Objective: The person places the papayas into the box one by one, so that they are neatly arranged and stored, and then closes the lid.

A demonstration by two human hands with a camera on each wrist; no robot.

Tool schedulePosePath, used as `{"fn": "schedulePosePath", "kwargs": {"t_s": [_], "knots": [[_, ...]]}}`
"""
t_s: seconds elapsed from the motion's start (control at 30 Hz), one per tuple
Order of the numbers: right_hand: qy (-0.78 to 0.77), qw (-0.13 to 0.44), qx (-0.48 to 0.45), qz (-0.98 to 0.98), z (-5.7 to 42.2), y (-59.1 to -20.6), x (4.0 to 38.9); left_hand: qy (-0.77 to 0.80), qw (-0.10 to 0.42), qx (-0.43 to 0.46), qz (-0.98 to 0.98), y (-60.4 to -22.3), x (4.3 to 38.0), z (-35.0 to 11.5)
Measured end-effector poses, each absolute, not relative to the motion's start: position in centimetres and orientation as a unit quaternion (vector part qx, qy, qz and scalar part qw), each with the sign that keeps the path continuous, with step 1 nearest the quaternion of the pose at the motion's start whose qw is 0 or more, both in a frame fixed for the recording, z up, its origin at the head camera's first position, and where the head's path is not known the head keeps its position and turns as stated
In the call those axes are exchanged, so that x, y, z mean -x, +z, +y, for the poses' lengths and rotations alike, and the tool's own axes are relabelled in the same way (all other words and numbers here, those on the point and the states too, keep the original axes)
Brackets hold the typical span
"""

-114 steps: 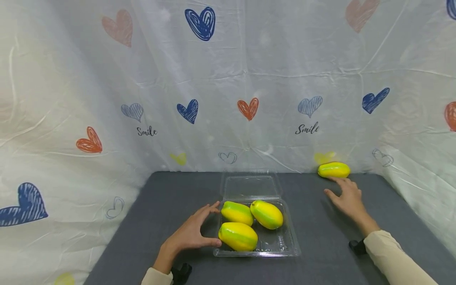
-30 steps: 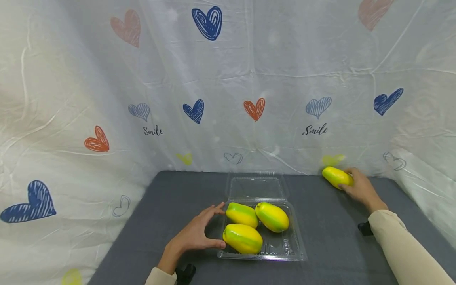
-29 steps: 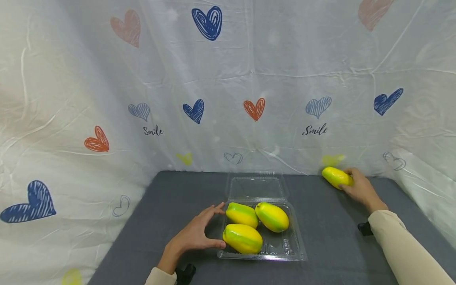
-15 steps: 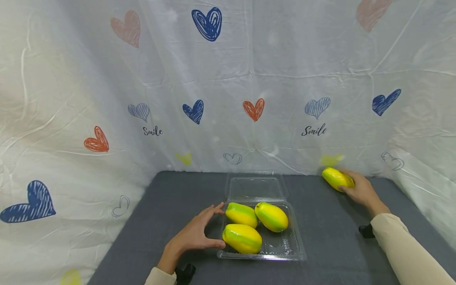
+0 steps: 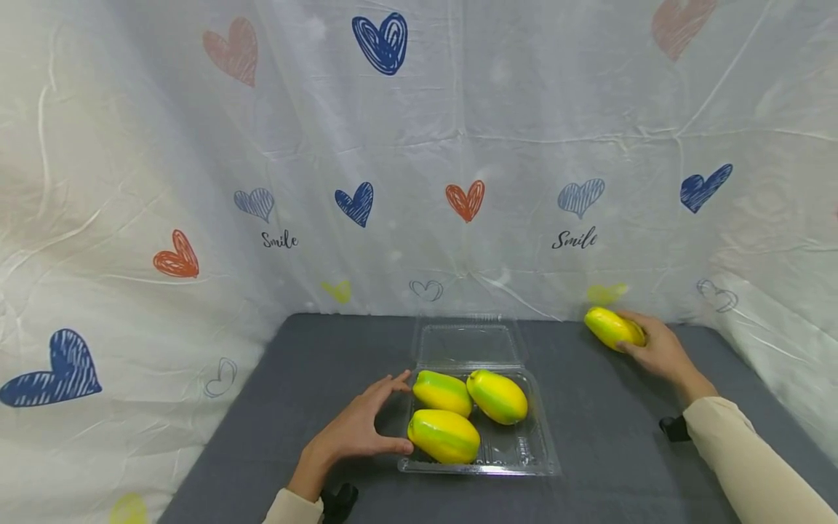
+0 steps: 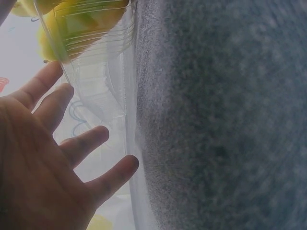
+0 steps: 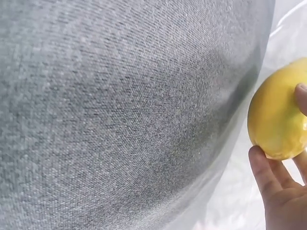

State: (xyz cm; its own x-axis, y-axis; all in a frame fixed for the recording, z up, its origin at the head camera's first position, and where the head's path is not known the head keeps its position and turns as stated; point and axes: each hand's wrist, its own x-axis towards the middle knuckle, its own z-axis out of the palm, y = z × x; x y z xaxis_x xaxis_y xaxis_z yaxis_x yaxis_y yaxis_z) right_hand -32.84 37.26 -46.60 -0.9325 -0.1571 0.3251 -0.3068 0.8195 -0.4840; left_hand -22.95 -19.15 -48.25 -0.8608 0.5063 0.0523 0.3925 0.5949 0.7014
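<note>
A yellow-green papaya (image 5: 609,326) is gripped in my right hand (image 5: 657,353) near the table's back right. The right wrist view shows my thumb and fingers around this papaya (image 7: 274,112), with the grey cloth to its left. My left hand (image 5: 353,431) spreads its fingers at the left edge of a clear plastic clamshell box (image 5: 548,451). In the box lie three more papayas, two on the left and one papaya (image 5: 497,397) at the back right. Seen from the left wrist, two fingertips of the left hand (image 6: 45,158) are right at the box's rim.
The box's hinged lid (image 5: 468,346) lies folded back behind its tray. A grey cloth (image 5: 340,349) covers the table. White curtains (image 5: 406,145) printed with hearts hang along the back and both sides, close behind the right hand.
Earlier my right hand reached toward the papaya with fingers apart; then it took hold. In the last half second hand and papaya shift slightly left. My left hand keeps its place.
</note>
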Motion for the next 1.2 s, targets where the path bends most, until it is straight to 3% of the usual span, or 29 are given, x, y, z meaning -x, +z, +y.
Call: {"fn": "schedulePosePath", "kwargs": {"t_s": [1.2], "knots": [[0.328, 0.163, -0.162, -0.916, 32.1, -46.0, 28.8, 0.373, 0.079, -0.253, 0.889, -48.1, 22.9, -19.0]]}}
